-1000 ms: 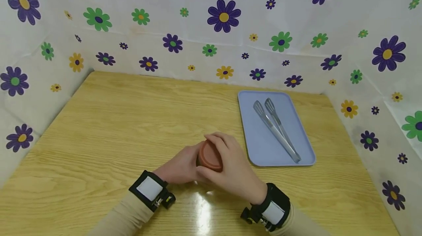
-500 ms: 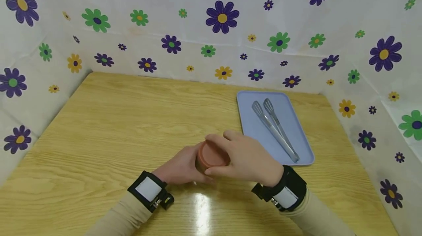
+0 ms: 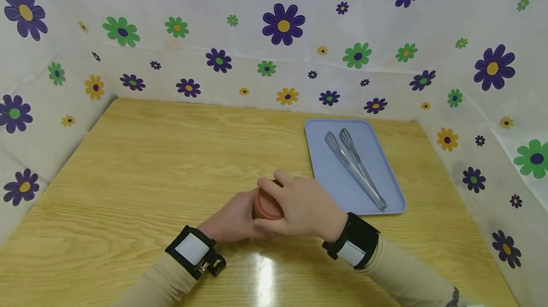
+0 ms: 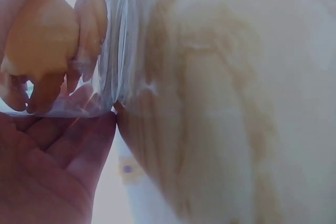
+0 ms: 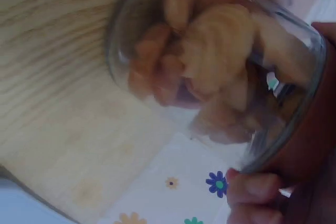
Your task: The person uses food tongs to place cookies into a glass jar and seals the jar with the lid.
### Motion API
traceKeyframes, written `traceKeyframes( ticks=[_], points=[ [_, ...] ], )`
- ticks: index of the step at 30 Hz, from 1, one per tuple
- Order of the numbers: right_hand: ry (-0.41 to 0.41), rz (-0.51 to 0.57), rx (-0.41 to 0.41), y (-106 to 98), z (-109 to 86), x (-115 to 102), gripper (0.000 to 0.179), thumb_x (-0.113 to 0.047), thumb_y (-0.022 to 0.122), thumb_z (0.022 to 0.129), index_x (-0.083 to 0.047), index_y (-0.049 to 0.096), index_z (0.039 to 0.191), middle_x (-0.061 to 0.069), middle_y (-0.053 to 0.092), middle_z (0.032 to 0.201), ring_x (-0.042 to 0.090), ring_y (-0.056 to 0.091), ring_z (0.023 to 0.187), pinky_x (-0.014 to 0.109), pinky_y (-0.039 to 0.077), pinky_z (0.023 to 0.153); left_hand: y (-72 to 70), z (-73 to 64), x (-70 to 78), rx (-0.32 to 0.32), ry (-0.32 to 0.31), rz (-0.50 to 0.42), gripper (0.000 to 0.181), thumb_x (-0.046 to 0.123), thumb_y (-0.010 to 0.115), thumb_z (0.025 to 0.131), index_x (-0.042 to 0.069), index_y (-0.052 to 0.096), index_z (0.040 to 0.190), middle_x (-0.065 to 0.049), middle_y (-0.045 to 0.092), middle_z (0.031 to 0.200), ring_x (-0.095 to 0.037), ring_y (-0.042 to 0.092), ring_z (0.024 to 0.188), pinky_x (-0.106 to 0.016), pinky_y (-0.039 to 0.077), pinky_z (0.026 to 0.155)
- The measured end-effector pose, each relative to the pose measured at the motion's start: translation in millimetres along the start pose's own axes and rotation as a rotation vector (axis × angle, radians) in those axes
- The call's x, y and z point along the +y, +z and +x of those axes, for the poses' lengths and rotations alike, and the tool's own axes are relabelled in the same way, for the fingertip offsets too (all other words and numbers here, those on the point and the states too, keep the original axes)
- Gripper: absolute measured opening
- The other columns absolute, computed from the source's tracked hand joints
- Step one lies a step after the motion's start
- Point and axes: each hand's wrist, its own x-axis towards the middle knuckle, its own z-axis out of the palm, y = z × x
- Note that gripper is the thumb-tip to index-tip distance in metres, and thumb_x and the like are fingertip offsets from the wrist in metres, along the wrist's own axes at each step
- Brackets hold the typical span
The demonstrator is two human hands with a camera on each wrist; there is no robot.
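Near the front middle of the table, a clear jar with a reddish-brown lid [image 3: 268, 204] is held between my two hands. My left hand [image 3: 233, 217] grips the jar's body from the left. From above and the right, my right hand [image 3: 305, 204] grips the lid, its fingers curled over the rim. In the left wrist view, the jar's clear wall [image 4: 119, 51] shows orange-brown chunky pieces [image 4: 44, 35] inside. The jar [image 5: 122, 45] appears tilted in the right wrist view, the lid [image 5: 310, 140] at its right end. What the pieces are, I cannot tell.
A light blue tray [image 3: 329, 190] lies on the wooden table [image 3: 171, 154] to the right of my hands. Metal tongs [image 3: 359, 176] with slotted ends rest spread on it. A flower-printed cloth [image 3: 239, 35] surrounds the back and sides.
My right hand swung to the right while on the lid, then came back left, its wrist turned more sideways than at first. My left hand stays round the jar. The view shifted slightly.
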Motion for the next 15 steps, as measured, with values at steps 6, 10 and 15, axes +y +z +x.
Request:
traceKeyframes(
  ticks=[6, 10, 15],
  points=[
    [0.094, -0.063, 0.122, 9.5, 0.6, -8.9, 0.059, -0.069, 0.058, 0.088, -0.021, 0.066, 0.122, 0.003, 0.058, 0.092, 0.010, 0.046, 0.050, 0.025, 0.040, 0.042, 0.9, 3.1, -0.2, 0.035, 0.009, 0.032, 0.085, 0.031, 0.087, 0.074, 0.021, 0.048, 0.150, 0.008, 0.071, 0.114, -0.004, 0.066, 0.099, -0.032, 0.058, 0.086],
    [0.186, -0.028, 0.074, 6.9, 0.0, -7.5, 0.073, -0.079, 0.055, 0.083, -0.024, 0.064, 0.131, 0.002, 0.061, 0.095, 0.011, 0.052, 0.055, 0.026, 0.043, 0.044, -0.3, 5.0, 0.5, 0.013, 0.015, 0.029, 0.097, 0.039, 0.088, 0.074, 0.023, 0.039, 0.156, 0.007, 0.068, 0.124, -0.005, 0.066, 0.107, -0.033, 0.057, 0.090],
    [0.387, 0.120, -0.054, -20.5, 2.5, 21.3, 0.091, -0.085, 0.038, 0.086, -0.026, 0.048, 0.155, 0.009, 0.068, 0.128, 0.026, 0.068, 0.101, 0.043, 0.059, 0.077, -22.9, 5.6, 13.9, -0.008, -0.040, 0.007, 0.116, 0.057, 0.088, 0.067, 0.027, 0.029, 0.162, 0.007, 0.051, 0.153, -0.015, 0.050, 0.137, -0.050, 0.045, 0.110]
  ],
)
